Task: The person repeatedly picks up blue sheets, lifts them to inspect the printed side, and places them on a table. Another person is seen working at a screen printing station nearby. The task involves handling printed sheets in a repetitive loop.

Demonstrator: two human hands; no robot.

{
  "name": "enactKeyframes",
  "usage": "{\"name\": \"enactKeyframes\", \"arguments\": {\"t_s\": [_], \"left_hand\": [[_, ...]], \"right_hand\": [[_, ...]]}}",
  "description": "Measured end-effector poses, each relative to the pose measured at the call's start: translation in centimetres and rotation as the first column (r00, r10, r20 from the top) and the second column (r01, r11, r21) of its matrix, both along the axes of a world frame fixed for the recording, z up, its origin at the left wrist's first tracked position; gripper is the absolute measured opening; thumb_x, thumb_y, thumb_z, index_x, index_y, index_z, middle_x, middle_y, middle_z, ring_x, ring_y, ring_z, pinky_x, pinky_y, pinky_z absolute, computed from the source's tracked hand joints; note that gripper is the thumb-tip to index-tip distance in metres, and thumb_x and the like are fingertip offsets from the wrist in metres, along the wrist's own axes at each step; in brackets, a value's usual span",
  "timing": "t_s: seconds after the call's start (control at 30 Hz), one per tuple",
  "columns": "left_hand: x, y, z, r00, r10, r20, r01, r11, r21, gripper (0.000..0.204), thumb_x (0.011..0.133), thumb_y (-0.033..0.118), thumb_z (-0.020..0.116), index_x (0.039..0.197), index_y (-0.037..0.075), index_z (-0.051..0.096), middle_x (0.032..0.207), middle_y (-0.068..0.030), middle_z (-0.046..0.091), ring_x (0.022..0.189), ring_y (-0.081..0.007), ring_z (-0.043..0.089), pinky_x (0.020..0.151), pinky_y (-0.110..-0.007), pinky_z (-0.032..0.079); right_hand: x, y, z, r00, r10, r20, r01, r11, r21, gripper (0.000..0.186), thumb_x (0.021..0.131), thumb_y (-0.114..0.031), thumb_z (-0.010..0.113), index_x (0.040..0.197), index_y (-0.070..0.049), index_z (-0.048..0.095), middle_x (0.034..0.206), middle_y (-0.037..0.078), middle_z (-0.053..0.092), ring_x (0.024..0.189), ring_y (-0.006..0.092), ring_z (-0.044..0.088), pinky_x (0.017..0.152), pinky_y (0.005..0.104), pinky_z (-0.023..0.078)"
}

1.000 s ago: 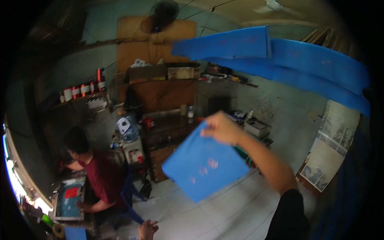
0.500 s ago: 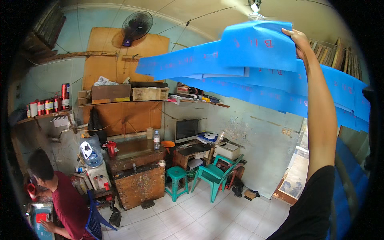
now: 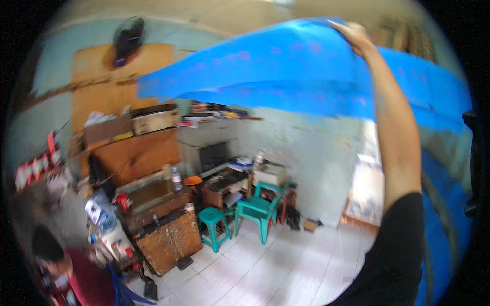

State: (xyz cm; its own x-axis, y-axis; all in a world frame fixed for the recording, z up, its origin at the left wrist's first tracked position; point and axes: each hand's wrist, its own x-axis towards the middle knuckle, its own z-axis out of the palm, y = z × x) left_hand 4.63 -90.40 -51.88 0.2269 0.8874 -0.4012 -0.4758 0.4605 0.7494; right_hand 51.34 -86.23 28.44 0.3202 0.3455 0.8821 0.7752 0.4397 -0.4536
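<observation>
Where the right hand (image 3: 356, 39) reaches up, its fingertips meet the upper edge of a blue sheet (image 3: 326, 48), above and right of centre; motion blur, so cannot tell whether they pinch it or only rest on it. Sheet overlaps others in a long blue row (image 3: 173, 81), reddish marks smeared across the faces. Bare forearm (image 3: 398, 122) rises from a black sleeve (image 3: 388, 245) and crosses in front of the row. Below, toward the far wall: dark monitor (image 3: 214, 155), green chair (image 3: 259, 206) with a green stool (image 3: 214, 219) just beside it, both on pale floor tiles (image 3: 296, 265). Left of the stool, scuffed wooden cabinet (image 3: 171, 242). Lower left corner, co-worker in a maroon top (image 3: 89, 278), blue chair (image 3: 125, 290) close by. Upper left, dark wall fan (image 3: 128, 38).
</observation>
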Motion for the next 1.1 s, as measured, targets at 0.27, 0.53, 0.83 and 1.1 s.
{"name": "enactKeyframes", "arguments": {"t_s": [0.27,0.53,0.83,1.1], "left_hand": [[-7.9,0.8,-13.6,0.862,-0.376,-0.34,0.326,0.925,-0.197,0.036,0.088,0.026,0.045,0.113,0.002,0.05,0.11,-0.0172,0.057,0.095,-0.0301,0.057,0.084,-0.039,0.048],[-16.1,-4.7,-21.2,0.037,-0.836,-0.548,0.673,0.426,-0.605,0.037,0.087,0.025,0.047,0.116,0.002,0.048,0.112,-0.0167,0.056,0.094,-0.0289,0.058,0.081,-0.038,0.048],[-9.8,-5.7,-19.7,-0.538,-0.691,-0.483,0.72,-0.079,-0.689,0.039,0.087,0.024,0.049,0.119,0.002,0.045,0.114,-0.0161,0.055,0.093,-0.0276,0.058,0.078,-0.037,0.048],[12.6,-14.0,-13.1,-0.159,-0.796,-0.584,0.94,0.059,-0.337,0.044,0.089,0.024,0.045,0.126,0.002,0.037,0.117,-0.0167,0.053,0.098,-0.0287,0.057,0.082,-0.037,0.047]], "right_hand": [[0.7,-5.3,-31.9,0.935,-0.333,0.125,0.153,0.694,0.703,0.026,0.083,-0.029,0.056,0.08,-0.003,0.056,0.063,0.012,0.055,0.057,0.0209,0.054,0.055,0.0331,0.043],[-29.8,-43.3,-102.4,0.479,-0.856,-0.193,-0.548,-0.12,-0.828,0.042,0.068,-0.03,0.061,0.1,-0.001,0.063,0.096,0.021,0.062,0.095,0.0307,0.059,0.083,0.0419,0.046],[-54.5,-72.4,-101.2,-0.907,-0.389,-0.165,-0.042,0.471,-0.881,0.022,0.08,-0.024,0.057,0.082,-0.001,0.059,0.076,0.014,0.063,0.059,0.0232,0.062,0.051,0.0373,0.052],[-48.7,-79.9,-99.0,-0.796,-0.058,-0.602,0.47,0.567,-0.677,0.039,0.081,-0.029,0.06,0.11,-0.003,0.055,0.106,0.017,0.057,0.091,0.0303,0.059,0.073,0.0446,0.052]]}}
